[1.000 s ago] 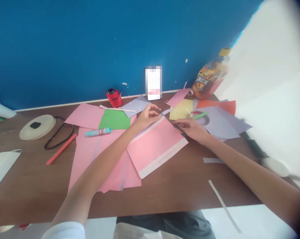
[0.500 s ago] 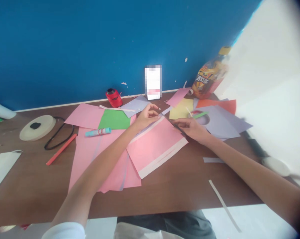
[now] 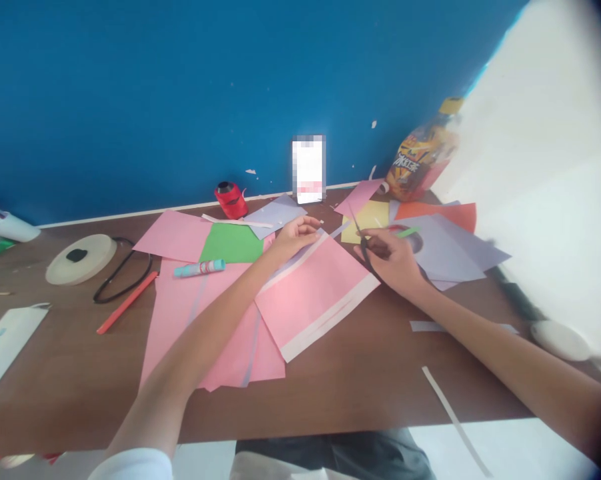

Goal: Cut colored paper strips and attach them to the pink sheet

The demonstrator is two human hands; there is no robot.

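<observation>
Scissors gripped in right hand, blades pointing far, just off right edge of pink sheet. Sheet lies mid-desk, pale strips along near and far edges. Left hand at sheet's far edge, fingers half-curled; cannot tell whether pinching paper. Turquoise tube lies left, on pink papers.

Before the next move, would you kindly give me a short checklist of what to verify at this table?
1. Scissors in the right hand: ok.
2. Scissors clear of the left hand: ok, a gap shows.
3. Scissors closed: cannot tell.
4. Left hand firm on the white-edged pink sheet: cannot tell, it is at the far edge.
5. Long white strip wholly on the table: not ok, it passes the front edge.
6. Yellow cap on the bottle: ok.
</observation>
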